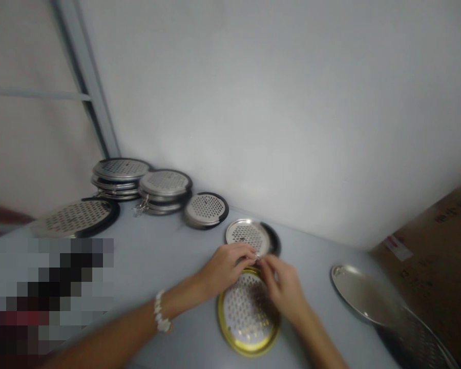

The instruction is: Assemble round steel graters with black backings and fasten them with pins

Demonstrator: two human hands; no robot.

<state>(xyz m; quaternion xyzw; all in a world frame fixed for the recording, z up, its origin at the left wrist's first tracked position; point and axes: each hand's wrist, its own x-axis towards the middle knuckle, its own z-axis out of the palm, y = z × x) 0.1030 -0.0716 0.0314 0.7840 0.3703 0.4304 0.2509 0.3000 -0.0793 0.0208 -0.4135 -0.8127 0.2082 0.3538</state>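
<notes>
In the head view, a flat round grater (249, 312) with a yellow rim and a perforated metal face lies on the grey table in front of me. My left hand (230, 264) and my right hand (284, 284) meet at its top edge, both with fingers closed in a pinch. Between the fingertips is a small shiny piece (257, 257), too small and blurred to name. Just beyond my fingers sits another round grater (248, 233) with a black edge, partly hidden by my left hand.
Graters with black edges lie along the wall: a single one (206, 209), two stacks (165, 184) (121, 171), and one at far left (77, 218). Right of me are a shiny round metal plate (363, 294), dark blurred discs (411, 338) and a cardboard box (434, 266).
</notes>
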